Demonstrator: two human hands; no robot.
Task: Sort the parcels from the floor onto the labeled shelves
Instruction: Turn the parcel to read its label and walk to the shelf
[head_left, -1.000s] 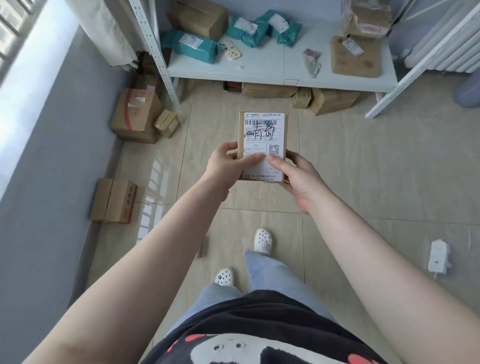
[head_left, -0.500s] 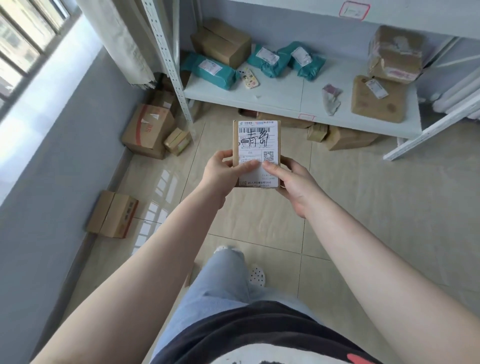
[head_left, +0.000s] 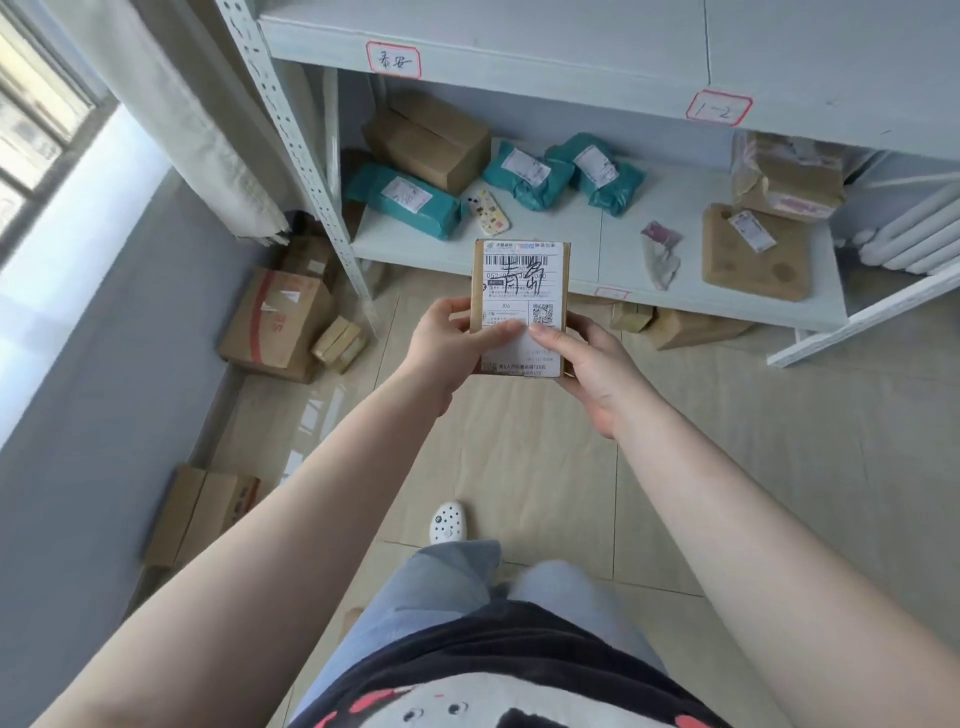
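Two hands are on one small cardboard parcel (head_left: 519, 306), held up in the air in front of the shelves. The left hand (head_left: 447, 348) grips its left edge with the thumb laid across the white shipping label (head_left: 523, 291), and the right hand (head_left: 597, 369) wraps the lower right corner, thumb on the label too, so both sets of fingers are closed around the box. The label has a barcode on top, a QR code on the right, "J06" printed in the middle and big black handwritten characters scrawled over it; the small print is too blurry to read.

The upper shelf (head_left: 571, 47) carries two red-bordered tags on its front edge: one (head_left: 393, 60) with handwritten characters, one (head_left: 718, 108) reading "1-2". The lower shelf (head_left: 582, 244) holds three teal mailer bags (head_left: 400, 200), a brown box (head_left: 431, 140) at the back, a flat brown parcel (head_left: 753, 260) and a plastic-wrapped box (head_left: 789, 176) on the right. Another red tag on its front edge is partly hidden behind the held parcel.

Floor (head_left: 727, 441) is beige tile, with more cardboard boxes (head_left: 275, 322) along the grey wall on the left and some tucked under the shelf. There's a window top left and a white radiator (head_left: 904, 234) at far right.
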